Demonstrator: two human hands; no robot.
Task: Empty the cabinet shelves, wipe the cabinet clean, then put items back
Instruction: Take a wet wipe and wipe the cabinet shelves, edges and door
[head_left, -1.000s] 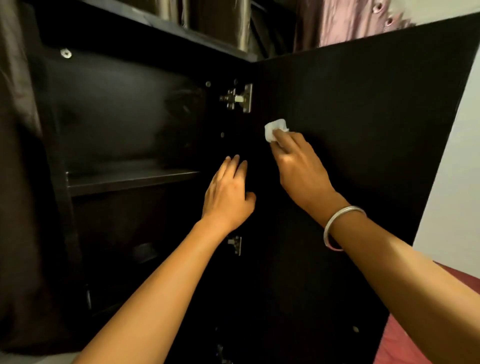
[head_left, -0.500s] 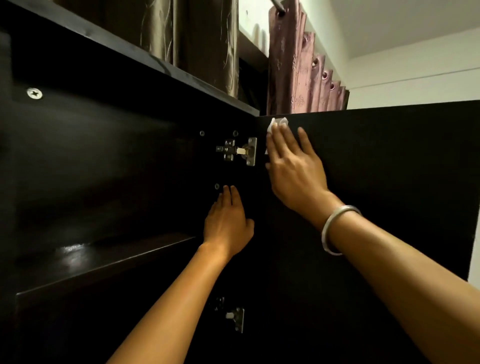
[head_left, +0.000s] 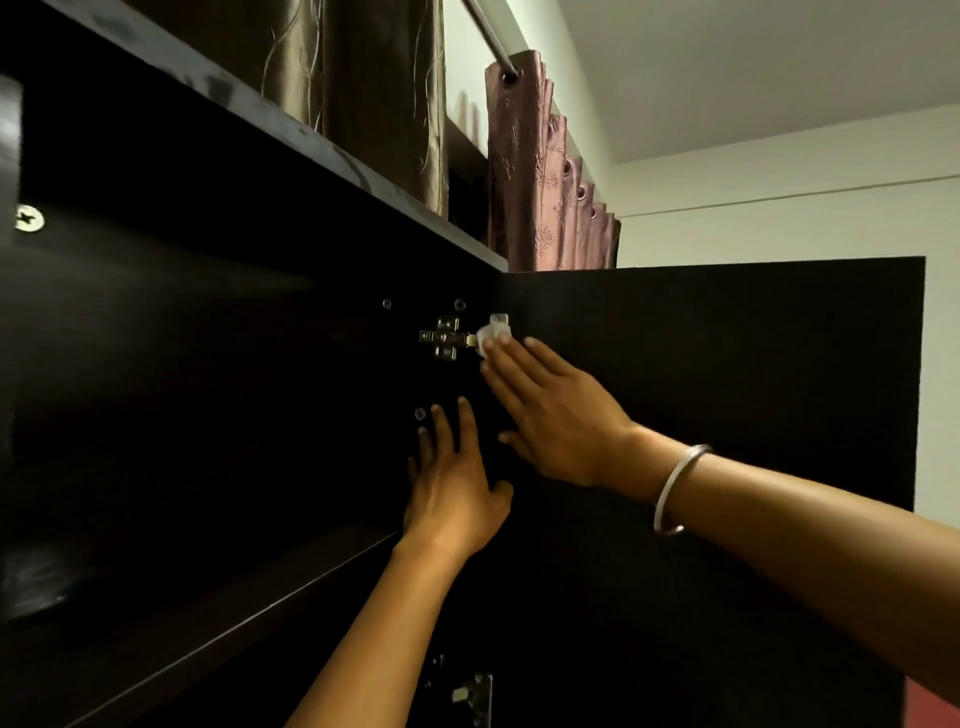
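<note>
Dark cabinet (head_left: 208, 364) stands open, door (head_left: 727, 389) swung out to right. Right hand (head_left: 558, 415) flat on door's inner face, fingers straight, pressing small white cloth (head_left: 493, 338) against upper hinge (head_left: 444, 338). Left hand (head_left: 452, 493) spread flat on inner side wall just below, holding nothing. Silver bangle (head_left: 675, 491) on right wrist. Bare shelf (head_left: 208, 623) lower left. Curtains (head_left: 545, 182) hang behind cabinet top.
</note>
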